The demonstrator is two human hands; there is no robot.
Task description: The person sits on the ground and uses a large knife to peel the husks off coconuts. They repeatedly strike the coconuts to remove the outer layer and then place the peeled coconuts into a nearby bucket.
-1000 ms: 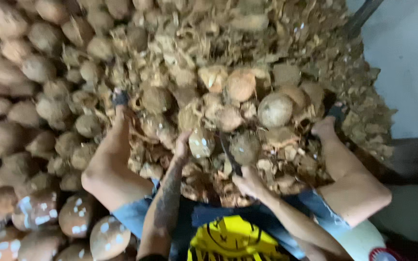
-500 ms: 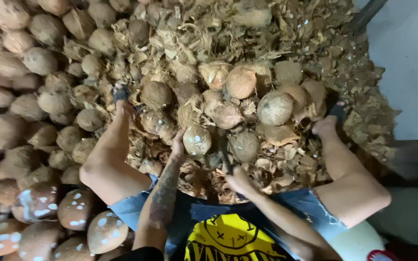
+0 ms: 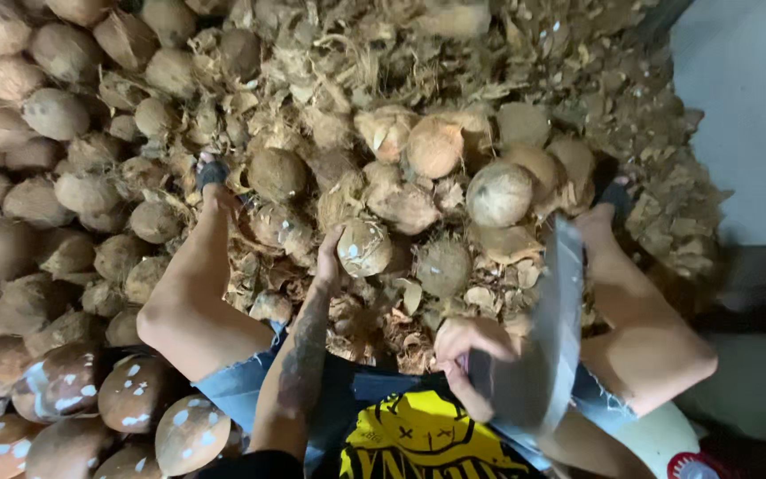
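- The right hand (image 3: 465,355) is gripping the handle of a broad grey steel cleaver (image 3: 547,341), fingers wrapped tight around it; the blade is now standing raised and blurred above the right knee (image 3: 667,355), whereas half a second ago no blade was showing there, so a chopping stroke appears to be getting ready.
- The left hand (image 3: 330,257) is reaching forward along a tattooed forearm, fingers spread against the side of a round brown partly husked coconut (image 3: 363,247), steadying it on the heap between the legs; a moment ago it was resting on the same nut, which is staying put.
- Beside the left knee, dark shelled coconuts flecked with white (image 3: 130,395) are lying stacked.
- Around the held nut, a litter of dry tan husk shreds (image 3: 383,62) is spreading outward.
- Farther left, a pile of rough fibrous brown coconuts (image 3: 55,115) is filling the floor.
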